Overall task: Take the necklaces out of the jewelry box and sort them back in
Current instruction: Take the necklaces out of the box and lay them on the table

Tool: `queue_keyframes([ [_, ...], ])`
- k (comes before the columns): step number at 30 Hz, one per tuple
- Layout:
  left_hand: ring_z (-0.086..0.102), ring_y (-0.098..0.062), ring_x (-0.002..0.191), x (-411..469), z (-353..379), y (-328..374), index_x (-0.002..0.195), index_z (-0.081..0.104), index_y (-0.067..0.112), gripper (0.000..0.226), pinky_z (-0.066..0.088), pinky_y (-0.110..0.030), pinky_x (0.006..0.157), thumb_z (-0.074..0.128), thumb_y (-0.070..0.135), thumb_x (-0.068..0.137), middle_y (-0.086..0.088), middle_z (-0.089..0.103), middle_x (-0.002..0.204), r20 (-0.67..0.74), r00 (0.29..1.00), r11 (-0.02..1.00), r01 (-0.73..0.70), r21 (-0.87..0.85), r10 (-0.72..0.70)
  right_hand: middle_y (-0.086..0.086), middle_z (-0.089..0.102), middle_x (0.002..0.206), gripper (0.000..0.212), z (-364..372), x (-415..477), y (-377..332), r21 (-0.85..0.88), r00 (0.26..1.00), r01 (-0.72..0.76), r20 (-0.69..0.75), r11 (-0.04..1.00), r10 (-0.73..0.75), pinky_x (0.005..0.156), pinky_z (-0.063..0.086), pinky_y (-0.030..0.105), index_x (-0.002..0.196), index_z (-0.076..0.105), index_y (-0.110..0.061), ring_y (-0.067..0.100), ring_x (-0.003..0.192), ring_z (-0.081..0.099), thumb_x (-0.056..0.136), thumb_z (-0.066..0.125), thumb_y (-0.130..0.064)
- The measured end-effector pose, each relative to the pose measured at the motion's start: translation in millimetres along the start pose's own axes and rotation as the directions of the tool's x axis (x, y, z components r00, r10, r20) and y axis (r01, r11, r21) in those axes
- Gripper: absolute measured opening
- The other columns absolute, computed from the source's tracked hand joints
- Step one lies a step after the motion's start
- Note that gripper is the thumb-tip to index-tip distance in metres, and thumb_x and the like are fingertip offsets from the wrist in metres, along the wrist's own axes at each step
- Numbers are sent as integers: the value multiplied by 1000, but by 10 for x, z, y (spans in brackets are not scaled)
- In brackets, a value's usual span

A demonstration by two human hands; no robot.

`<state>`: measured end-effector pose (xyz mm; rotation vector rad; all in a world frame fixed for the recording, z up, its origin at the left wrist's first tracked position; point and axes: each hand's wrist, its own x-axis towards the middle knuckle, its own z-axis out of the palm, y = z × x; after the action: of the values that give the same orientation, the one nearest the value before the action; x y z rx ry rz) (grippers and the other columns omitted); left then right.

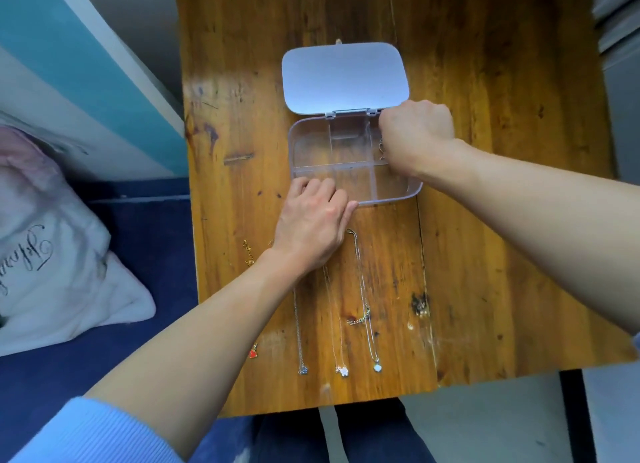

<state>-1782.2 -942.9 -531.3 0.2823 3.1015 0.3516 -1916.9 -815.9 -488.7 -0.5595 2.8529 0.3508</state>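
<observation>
Clear plastic compartmented jewelry box on worn wooden table, flat lid hinged open away from person. Four thin chain necklaces lie near edge, long axes running toward person, pendants nearest. Left hand curled, fingers bracing box's near-left corner, above chains. Right hand fisted over far-right compartment, chain dangling below; grip not visible.
</observation>
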Motion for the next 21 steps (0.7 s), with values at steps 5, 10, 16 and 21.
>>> queue_keyframes([
  [5, 53, -31, 77, 2, 3, 4, 82, 60, 11, 38, 39, -42, 87, 36, 34, 100, -10, 59, 82, -5, 1000, 1000, -1, -14, 1, 9, 48, 69, 10, -38, 52, 0, 16, 1000, 9, 14, 1000, -9, 55, 35, 33, 94, 66, -10, 29, 62, 48, 87, 59, -10],
  [10, 53, -30, 78, 11, -13, -7, 83, 60, 11, 39, 38, -42, 86, 35, 35, 101, -10, 60, 83, 2, 1000, 1000, -5, -16, 5, 2, 66, 78, 10, -76, -127, 163, 430, 998, -57, 3, 901, 61, 57, 46, 26, 84, 73, -17, 19, 70, 60, 83, 68, -26],
  [16, 55, -29, 86, 4, -46, 21, 98, 61, 10, 34, 37, -39, 87, 40, 36, 98, -9, 62, 92, 0, 999, 992, 41, -116, -41, 1, 56, 57, 16, -139, -634, 565, 917, 956, -277, 232, 286, 182, 42, 39, 21, 70, 71, -10, 9, 48, 47, 77, 58, -16],
  [21, 53, -32, 90, 206, -206, 123, 100, 64, 5, 22, 41, -40, 76, 60, 23, 88, -15, 58, 96, -80, 983, 947, 136, -290, -165, 2, 59, 62, 14, 2, -928, 764, 918, 907, -390, 396, -74, 143, 42, 41, 22, 73, 70, -16, 13, 52, 52, 69, 57, -13],
])
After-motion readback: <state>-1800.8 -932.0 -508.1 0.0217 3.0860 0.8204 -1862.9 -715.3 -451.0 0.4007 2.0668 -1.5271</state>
